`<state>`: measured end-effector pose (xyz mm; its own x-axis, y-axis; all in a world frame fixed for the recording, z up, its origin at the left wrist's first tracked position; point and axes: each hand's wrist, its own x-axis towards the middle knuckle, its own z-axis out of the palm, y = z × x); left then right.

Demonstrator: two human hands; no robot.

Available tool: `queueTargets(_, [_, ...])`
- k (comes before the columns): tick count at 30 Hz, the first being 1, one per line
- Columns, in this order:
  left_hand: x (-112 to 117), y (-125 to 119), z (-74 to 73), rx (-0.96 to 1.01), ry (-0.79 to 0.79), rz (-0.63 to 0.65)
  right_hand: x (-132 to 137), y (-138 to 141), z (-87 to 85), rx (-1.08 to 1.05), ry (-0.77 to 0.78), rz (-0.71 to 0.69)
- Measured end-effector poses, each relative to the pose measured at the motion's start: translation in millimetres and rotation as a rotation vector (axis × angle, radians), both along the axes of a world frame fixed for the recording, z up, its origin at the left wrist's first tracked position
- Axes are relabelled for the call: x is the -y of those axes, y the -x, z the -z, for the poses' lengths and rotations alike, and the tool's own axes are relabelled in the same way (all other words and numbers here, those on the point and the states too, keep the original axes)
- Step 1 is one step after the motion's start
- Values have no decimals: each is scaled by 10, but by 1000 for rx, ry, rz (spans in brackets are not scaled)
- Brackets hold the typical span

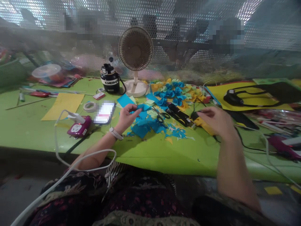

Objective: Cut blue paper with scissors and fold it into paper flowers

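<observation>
- Two hands at work: left grip (127,117) closed on a small blue paper piece (143,107); right grip (215,121) curled over yellow paper (203,125), hold unclear.
- Black-handled scissors (160,118) and blue scraps (143,127) lie between them.
- Desk fan (135,48) and black jug (110,79) stand upper centre.
- Green counter (28,125) spans the frame; perforated metal screen (35,37) behind.

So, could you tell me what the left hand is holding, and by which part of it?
Its fingers hold a blue paper scrap by one end.

Matt blue paper scraps (142,128) lie on a smooth, faintly glossy green worktop (35,125), with perforated metal mesh (188,59) at the far side.
</observation>
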<state>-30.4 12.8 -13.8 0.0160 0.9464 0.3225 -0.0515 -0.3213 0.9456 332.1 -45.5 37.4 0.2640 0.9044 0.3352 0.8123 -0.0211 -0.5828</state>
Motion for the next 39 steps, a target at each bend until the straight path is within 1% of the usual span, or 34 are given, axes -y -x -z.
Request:
queueTargets(1, [-5,2,14,-13,-17,8,-14,220,-79,-85,21,-66])
queueTargets(2, [-9,3,29,-30,-34,17,-41,445,-135,-179,51,-170])
queueTargets(3, [-14,6,45,-48,-48,27,-79,665,-166,-259,83,-278])
queueTargets(4, [-20,10,59,-66,-61,36,-125,869,-171,-316,114,-353])
queueTargets(5, [-26,16,71,-86,-73,45,-177,1052,-154,-357,149,-406])
queueTargets(7, [-41,31,88,-126,-87,59,-283,1333,-68,-408,162,-446])
queueTargets(10, [-60,48,99,-178,-78,79,-409,1553,106,-460,172,-515])
queueTargets(13, [-59,39,102,-182,-30,114,-460,1612,230,-501,144,-550])
queueTargets(15, [-46,21,99,-151,5,143,-458,1618,268,-543,113,-512])
queueTargets(18, [-23,-5,89,-98,36,154,-433,1627,286,-629,126,-451])
queueTargets(21, [-11,-15,79,-85,52,141,-413,1643,294,-640,185,-495])
queueTargets(23, [-11,-13,76,-91,62,135,-405,1650,294,-657,206,-500])
queueTargets(26, [-17,-9,79,-107,59,103,-393,1654,285,-704,181,-438])
queueTargets(28, [-20,-13,91,-110,37,70,-378,1662,285,-667,150,-425])
queueTargets(31, [-16,-34,123,-85,8,44,-353,1697,321,-572,126,-454])
queueTargets(35, [4,-65,139,-80,27,79,-360,1735,412,-543,88,-480])
queueTargets(37, [4,-54,115,-99,32,100,-394,1715,446,-545,51,-456])
queueTargets(39, [-20,-9,78,-128,15,89,-441,1662,462,-522,-4,-404])
